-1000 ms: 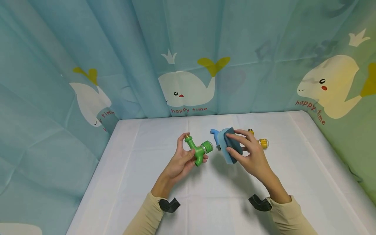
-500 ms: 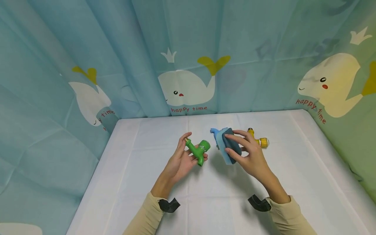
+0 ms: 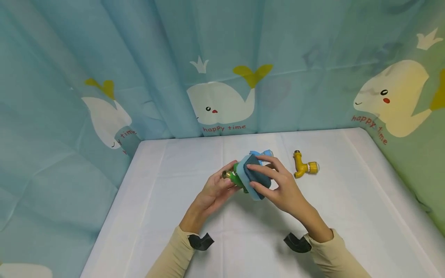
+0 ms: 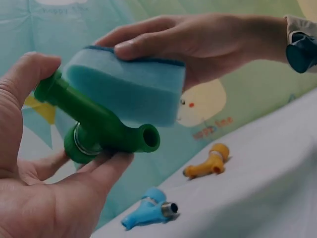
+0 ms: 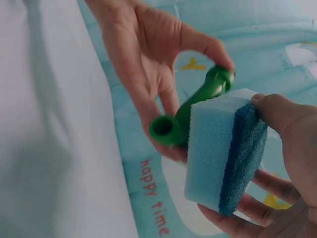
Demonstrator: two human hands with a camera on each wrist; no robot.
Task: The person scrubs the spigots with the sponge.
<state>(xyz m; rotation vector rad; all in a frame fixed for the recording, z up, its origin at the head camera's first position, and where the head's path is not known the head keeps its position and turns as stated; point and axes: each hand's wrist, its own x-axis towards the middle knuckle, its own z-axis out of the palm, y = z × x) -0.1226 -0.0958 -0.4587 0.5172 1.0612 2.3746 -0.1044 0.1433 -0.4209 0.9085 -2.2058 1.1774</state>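
Observation:
My left hand (image 3: 213, 193) holds a green faucet (image 3: 237, 180) above the table, thumb at its threaded end and fingers beneath its body, as the left wrist view shows. Pinched between the thumb and fingers of my right hand (image 3: 286, 188) is a sponge (image 3: 258, 182), light blue with a dark blue scouring layer. The sponge's light side faces the green faucet (image 4: 106, 126) and overlaps it in the head view, hiding much of it. In the right wrist view the sponge (image 5: 213, 153) stands right beside the faucet's body.
On the white-covered table (image 3: 167, 170), a blue faucet (image 3: 267, 153) lies behind the sponge, partly hidden. A yellow faucet (image 3: 301, 166) lies farther right. A curtain (image 3: 146, 77) printed with whales rises along the table's back and sides.
My right hand has carried the sponge left to the green faucet. The left hand has turned the faucet so its threaded end faces the head camera. The yellow faucet shows fully now.

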